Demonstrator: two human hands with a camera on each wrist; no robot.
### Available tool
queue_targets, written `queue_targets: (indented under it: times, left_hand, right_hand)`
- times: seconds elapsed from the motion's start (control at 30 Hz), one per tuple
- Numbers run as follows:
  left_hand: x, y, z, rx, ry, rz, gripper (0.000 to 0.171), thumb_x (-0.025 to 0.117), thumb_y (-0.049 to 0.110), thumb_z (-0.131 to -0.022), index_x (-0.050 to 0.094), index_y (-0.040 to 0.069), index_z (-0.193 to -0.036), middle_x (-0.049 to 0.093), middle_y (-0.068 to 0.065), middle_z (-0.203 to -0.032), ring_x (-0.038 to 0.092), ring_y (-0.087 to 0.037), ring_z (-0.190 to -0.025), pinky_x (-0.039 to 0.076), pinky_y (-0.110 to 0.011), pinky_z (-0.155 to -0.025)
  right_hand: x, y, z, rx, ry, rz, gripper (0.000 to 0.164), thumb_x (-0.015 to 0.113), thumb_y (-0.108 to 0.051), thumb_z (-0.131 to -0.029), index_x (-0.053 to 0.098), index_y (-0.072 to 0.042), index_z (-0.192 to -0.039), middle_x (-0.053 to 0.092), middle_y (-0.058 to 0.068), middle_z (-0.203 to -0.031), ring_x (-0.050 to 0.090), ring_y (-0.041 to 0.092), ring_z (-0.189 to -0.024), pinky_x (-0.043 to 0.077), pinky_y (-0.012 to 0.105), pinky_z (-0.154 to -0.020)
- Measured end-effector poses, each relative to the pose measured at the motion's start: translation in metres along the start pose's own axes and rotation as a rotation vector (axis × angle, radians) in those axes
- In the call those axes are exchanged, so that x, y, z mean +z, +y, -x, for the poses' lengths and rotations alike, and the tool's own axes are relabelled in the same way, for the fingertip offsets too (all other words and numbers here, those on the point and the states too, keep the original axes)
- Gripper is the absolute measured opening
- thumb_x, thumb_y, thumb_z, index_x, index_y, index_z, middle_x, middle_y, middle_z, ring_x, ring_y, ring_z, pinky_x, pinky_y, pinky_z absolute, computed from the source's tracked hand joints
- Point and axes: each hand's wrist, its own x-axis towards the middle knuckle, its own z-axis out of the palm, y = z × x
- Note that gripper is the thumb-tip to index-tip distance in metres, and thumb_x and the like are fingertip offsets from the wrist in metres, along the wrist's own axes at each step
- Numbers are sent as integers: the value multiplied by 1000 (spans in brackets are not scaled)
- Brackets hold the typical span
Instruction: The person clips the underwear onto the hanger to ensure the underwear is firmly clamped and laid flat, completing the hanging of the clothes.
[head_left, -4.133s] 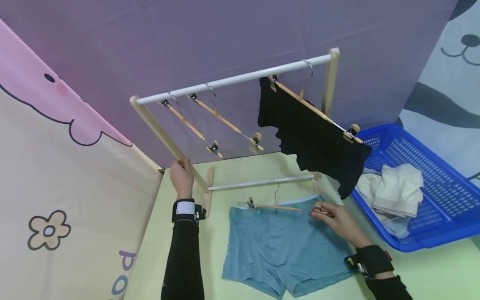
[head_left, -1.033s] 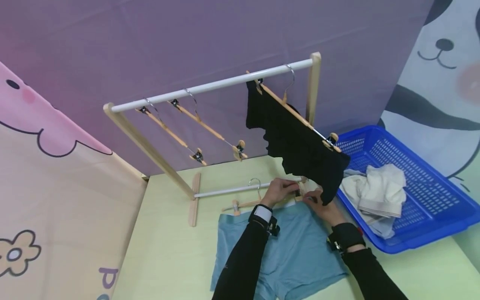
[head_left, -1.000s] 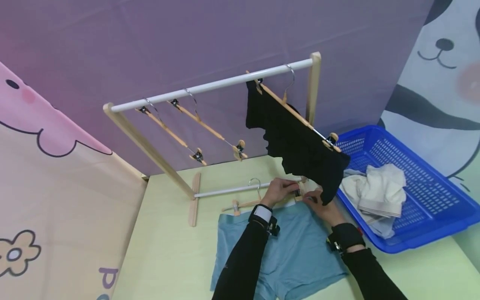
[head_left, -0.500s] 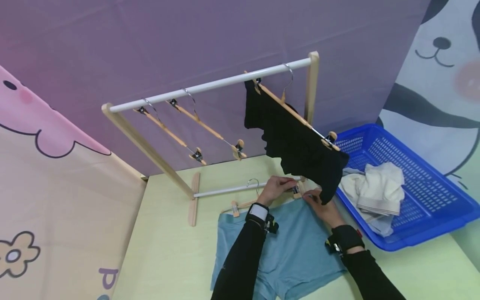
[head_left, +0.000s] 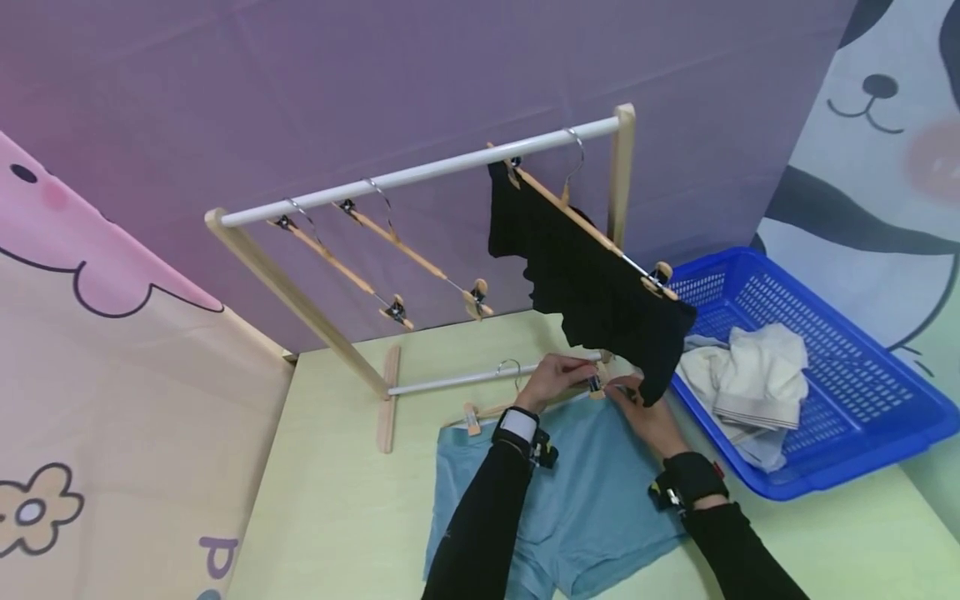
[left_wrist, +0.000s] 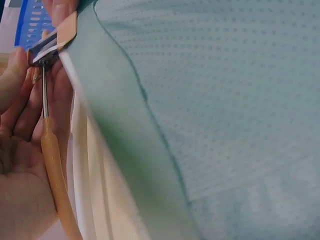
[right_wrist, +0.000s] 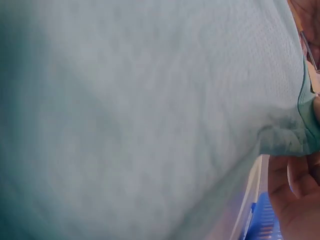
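Blue-green boxer briefs lie on the table with their waistband toward the rack. A wooden clip hanger lies along that waistband, one clip at its left part. My left hand pinches the hanger's right clip between thumb and fingers, at the waistband's right corner. At that corner my right hand pinches the waistband, its fingertips beside the clip. Whether the clip's jaws grip the cloth cannot be told. Black underwear hangs clipped on another hanger above my hands.
A rack with a white top rail stands behind, with two bare clip hangers on its left half. To the right, a blue basket holds crumpled white cloths. A patterned wall sheet borders the left.
Since the earliest frame, my left hand has left the rack's upright and taken the clip; my right hand has gone from the clip to the waistband corner. The last second shows only slight shifts.
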Motion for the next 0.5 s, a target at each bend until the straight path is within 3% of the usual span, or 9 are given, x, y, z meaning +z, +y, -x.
queue_targets:
  times: [0.13, 0.27, 0.37, 0.5]
  left_hand:
    - [2, -1, 1, 9, -24, -34, 30, 67, 17, -96, 71, -2, -118, 75, -14, -107, 70, -9, -88, 58, -23, -78]
    - [3, -4, 2, 65, -21, -202, 32, 64, 24, -98, 71, 0, -118, 75, -10, -107, 66, -5, -86, 54, -19, -75]
    - [1, -8, 6, 75, 13, -306, 39, 66, 31, -97, 67, 3, -124, 72, -8, -116, 66, -7, -97, 52, -19, -80]
    - [-7, -10, 19, 65, 70, -263, 51, 68, 30, -95, 57, 2, -136, 67, -12, -127, 66, -20, -112, 54, -27, -90]
  right_hand:
    - [1, 1, -1, 23, 5, -23, 20, 61, -13, -99, 69, 4, -107, 71, 20, -106, 59, 18, -98, 46, 28, -83]
    - [3, 3, -2, 31, 2, 13, 17, 62, -11, -98, 70, 3, -104, 71, 19, -103, 58, 20, -95, 44, 29, -83]
    - [4, 5, -2, 23, -8, 31, 14, 63, -9, -97, 69, 3, -102, 69, 19, -101, 57, 20, -91, 43, 27, -79]
    - [-2, -6, 1, 4, 32, -13, 12, 65, -3, -94, 68, 6, -100, 67, 21, -96, 55, 16, -82, 43, 22, -71]
